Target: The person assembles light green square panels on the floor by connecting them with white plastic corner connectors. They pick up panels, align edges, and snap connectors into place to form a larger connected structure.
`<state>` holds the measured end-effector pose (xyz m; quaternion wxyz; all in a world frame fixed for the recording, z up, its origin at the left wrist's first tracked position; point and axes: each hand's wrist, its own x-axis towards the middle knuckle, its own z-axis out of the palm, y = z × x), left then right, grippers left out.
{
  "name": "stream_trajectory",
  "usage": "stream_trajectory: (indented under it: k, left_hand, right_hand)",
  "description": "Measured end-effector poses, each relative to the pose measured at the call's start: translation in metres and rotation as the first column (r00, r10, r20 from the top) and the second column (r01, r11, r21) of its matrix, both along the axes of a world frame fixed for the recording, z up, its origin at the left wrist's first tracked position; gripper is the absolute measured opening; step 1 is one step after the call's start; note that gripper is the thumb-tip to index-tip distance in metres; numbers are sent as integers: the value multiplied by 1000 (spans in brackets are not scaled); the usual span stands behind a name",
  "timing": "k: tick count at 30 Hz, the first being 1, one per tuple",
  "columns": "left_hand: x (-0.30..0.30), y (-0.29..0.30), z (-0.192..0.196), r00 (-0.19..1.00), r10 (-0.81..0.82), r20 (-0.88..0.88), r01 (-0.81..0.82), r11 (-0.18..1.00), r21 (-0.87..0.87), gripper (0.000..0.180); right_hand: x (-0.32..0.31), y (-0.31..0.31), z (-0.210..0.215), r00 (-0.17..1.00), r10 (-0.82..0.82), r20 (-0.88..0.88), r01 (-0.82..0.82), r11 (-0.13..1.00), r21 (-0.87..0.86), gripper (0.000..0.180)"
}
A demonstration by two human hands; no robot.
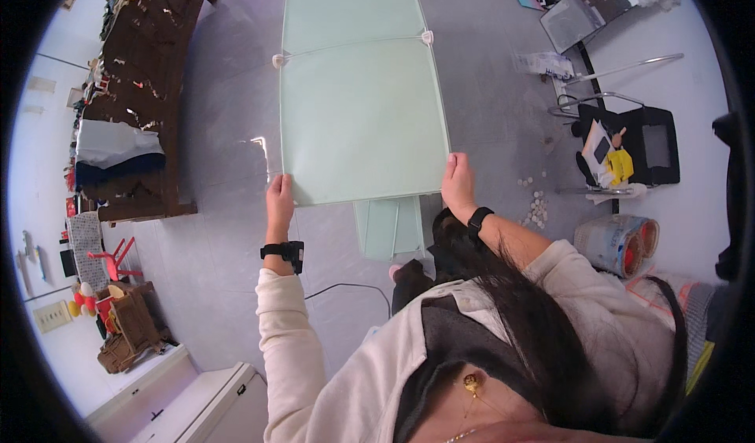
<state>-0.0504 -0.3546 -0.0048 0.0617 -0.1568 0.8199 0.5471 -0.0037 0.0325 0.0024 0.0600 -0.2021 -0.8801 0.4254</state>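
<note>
A long pale green panel piece point(362, 121) stretches away in front of me, with a seam across it. White corner connectors point(428, 38) sit at both ends of that seam. My left hand point(280, 193) is closed on the near left corner of the panel, thumb on top. My right hand point(458, 182) grips the right edge, slightly farther from me than the near corner. Fingers of both hands are partly hidden under the panel. Below its near edge, a smaller pale green piece point(390, 227) shows near the floor, partly covered.
To the left stands a dark wooden bench point(141, 73) with folded cloth on it. A red stool point(116, 260) and white cabinet point(197, 400) are lower left. On the right are a black chair point(657, 144), a round container point(617, 242) and small white pieces point(537, 209) on the floor.
</note>
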Motion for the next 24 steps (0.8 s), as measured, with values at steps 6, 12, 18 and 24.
stream_trajectory:
  k: [6,12,18,24]
  left_hand:
    - [-1,0,-7,995,13,-95,-15,1000,-24,34]
    - [11,16,4,997,75,14,-76,996,55,39]
    - [25,72,14,989,146,18,-146,988,48,33]
    - [18,106,9,993,118,20,-119,976,182,30]
  right_hand:
    - [2,-3,1,1000,-9,-22,11,999,49,27]
    - [1,19,-9,986,-40,-164,32,998,-52,26]
    - [-3,70,-8,991,-74,-114,59,989,-133,26]
    - [-27,106,-12,978,-18,-206,19,1000,1,28]
